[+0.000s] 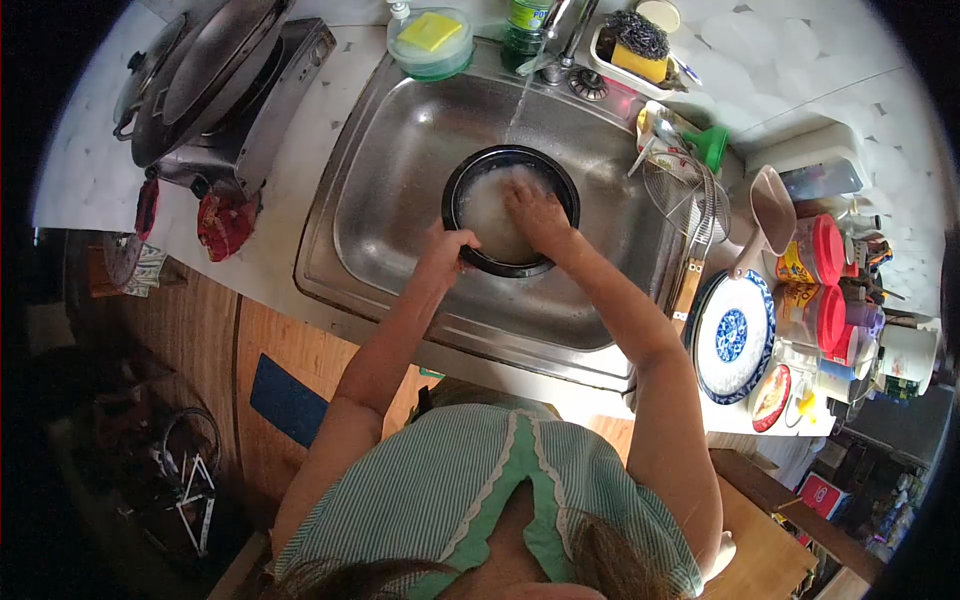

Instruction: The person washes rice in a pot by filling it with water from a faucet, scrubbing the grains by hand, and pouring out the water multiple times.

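Note:
A round black pot [573,190] holding cloudy whitish water [483,205] sits in the steel sink. On its lower left side my left hand [447,250] is closed around the rim, thumb over the edge. My right hand [537,212] reaches into the pot, its fingers stretched out and dipping into the cloudy water. The fingertips are partly hidden there, and grains or other contents below the surface cannot be made out. From the faucet [560,62] a thin stream of water [518,112] runs down toward the pot's far rim.
Around the pot is the sink basin [385,190]. A gas stove [290,90] with a wok stands left. Behind are a yellow sponge [430,31] on a tub and a scourer tray [640,55]. To the right lie a wire strainer [688,195], blue-patterned plates [735,335] and red-lidded jars [828,318].

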Tool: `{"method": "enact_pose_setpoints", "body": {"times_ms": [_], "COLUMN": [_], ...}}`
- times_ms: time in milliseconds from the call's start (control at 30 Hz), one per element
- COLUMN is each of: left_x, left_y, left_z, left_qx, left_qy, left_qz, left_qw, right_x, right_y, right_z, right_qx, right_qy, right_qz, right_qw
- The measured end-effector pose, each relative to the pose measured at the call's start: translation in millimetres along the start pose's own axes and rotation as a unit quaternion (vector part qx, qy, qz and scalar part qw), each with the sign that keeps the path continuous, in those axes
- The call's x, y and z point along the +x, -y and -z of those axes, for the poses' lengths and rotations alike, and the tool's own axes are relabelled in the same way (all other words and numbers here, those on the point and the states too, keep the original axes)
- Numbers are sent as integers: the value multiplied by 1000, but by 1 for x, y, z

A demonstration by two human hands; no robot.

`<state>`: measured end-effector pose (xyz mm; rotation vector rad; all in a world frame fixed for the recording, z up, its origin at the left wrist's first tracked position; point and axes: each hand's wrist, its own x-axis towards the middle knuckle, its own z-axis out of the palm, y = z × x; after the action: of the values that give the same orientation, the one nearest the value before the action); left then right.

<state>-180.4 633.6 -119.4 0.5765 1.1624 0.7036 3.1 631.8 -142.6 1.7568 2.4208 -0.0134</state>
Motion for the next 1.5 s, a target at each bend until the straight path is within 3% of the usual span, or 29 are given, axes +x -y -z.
{"method": "enact_pose_setpoints", "body": {"times_ms": [200,300,400,500,600,700,800,833,933,1033,1133,1333,1500], "left_x": [-5,-2,1,-1,0,-10,-17,-18,-17,-12,-10,-12,-6], "left_y": [-2,4,9,10,14,10,3,3,6,13,16,18,23], "left_z": [-7,-9,-6,-9,-7,-13,-20,-23,-21,-19,-18,-19,-17], "left_qx": [-2,-17,-5,-11,-19,-27,-12,-14,-21,-10,-5,-42,-34], "left_qy": [6,-3,-8,-22,-7,-14,-25,-31,-4,-3,-21,-8,11], "left_qz": [-14,-27,-25,-23,-35,-41,-40,-43,-35,-25,-36,-52,-50], "left_qw": [1000,999,1000,999,999,999,999,998,999,1000,999,998,998], "right_x": [-11,-12,-17,-17,-15,-15,-8,-7,-9,-7,-6,-6,-5], "right_y": [11,19,25,34,29,13,10,10,15,15,13,13,14], "right_z": [26,40,47,51,41,52,28,24,8,0,-9,-11,-8], "right_qx": [124,164,213,296,359,397,202,221,115,88,140,94,125], "right_qy": [148,184,187,179,-10,-125,-111,-45,-39,4,-14,-1,61], "right_qz": [-92,-85,20,21,1,-10,6,9,41,40,34,31,5], "right_qw": [977,965,959,938,933,909,973,974,992,995,989,995,990]}}
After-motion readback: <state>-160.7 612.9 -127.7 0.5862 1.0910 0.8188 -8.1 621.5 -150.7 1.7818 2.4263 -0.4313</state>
